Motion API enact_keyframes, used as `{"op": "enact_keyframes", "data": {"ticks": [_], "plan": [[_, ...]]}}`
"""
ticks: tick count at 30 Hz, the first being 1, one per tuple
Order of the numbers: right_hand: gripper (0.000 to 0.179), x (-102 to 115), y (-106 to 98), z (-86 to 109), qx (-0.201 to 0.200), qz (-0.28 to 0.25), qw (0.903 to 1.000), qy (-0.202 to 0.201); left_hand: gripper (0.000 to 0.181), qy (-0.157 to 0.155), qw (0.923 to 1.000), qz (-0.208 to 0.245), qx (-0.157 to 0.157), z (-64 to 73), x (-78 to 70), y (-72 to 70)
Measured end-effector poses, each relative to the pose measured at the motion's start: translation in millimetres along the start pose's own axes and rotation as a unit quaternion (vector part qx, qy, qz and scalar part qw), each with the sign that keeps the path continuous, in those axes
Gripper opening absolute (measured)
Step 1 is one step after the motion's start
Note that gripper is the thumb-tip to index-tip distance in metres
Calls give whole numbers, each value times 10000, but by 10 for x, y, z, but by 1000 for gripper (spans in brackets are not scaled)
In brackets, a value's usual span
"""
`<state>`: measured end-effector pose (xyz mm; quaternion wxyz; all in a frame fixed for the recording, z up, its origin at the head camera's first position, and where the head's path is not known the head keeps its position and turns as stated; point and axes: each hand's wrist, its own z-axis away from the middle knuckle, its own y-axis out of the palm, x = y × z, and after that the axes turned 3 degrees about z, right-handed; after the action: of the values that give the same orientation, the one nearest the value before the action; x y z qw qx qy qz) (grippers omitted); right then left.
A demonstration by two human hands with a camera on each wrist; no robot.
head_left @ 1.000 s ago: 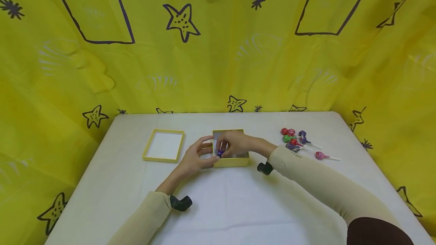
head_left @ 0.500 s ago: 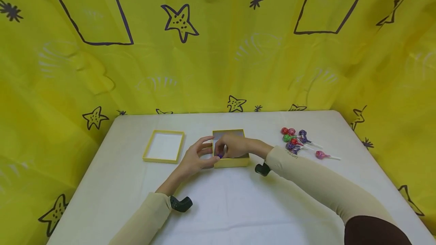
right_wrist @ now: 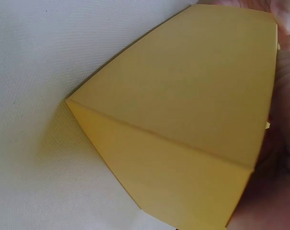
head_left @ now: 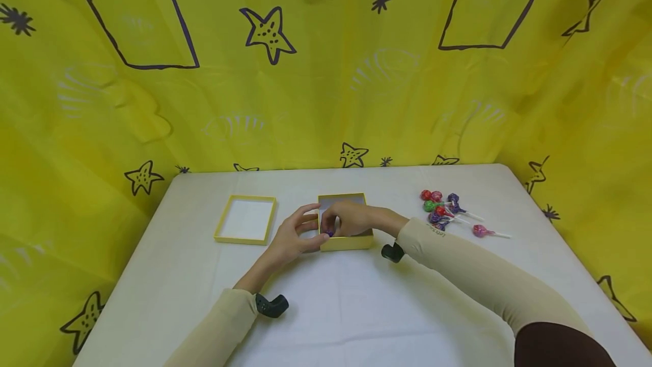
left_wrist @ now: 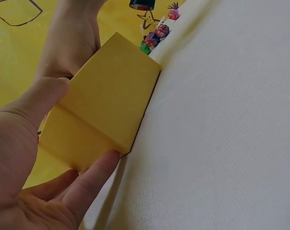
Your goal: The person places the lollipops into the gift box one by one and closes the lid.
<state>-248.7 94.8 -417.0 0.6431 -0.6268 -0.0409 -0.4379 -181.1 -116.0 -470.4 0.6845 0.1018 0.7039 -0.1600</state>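
Note:
An open-topped yellow cardboard box stands mid-table. My left hand holds it at the left side; in the left wrist view the thumb lies at the rim, and a fingertip touches the outer wall low down. Down inside the box, my right hand pinches a purple-wrapped lollipop near the front left corner. Only a bit of its wrapper shows; its stick is hidden. The box's outer wall fills much of the right wrist view and hides the right fingertips.
A shallow yellow-rimmed lid, white inside, lies left of the box. Several wrapped lollipops, among them a green one, are heaped on the right. One pink lollipop lies nearer, apart from the heap. A yellow curtain hangs behind the table.
My right hand has sunk slightly deeper into the box with the purple lollipop, so less of it shows. The left hand and the box have stayed in place.

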Motion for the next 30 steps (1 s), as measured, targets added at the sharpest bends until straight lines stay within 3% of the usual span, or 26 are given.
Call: {"op": "enact_keyframes", "data": {"ticks": [14, 21, 30], "plan": [[19, 11, -92, 49, 36, 121, 9999, -9, 74, -3, 10000, -5, -27, -8, -11, -2], [26, 65, -222, 169, -274, 371, 9987, 210, 75, -66, 10000, -67, -19, -8, -25, -7], [29, 125, -348, 400, -820, 471, 9955, -46, 77, -85, 9999, -119, -53, 10, -1, 6]]}}
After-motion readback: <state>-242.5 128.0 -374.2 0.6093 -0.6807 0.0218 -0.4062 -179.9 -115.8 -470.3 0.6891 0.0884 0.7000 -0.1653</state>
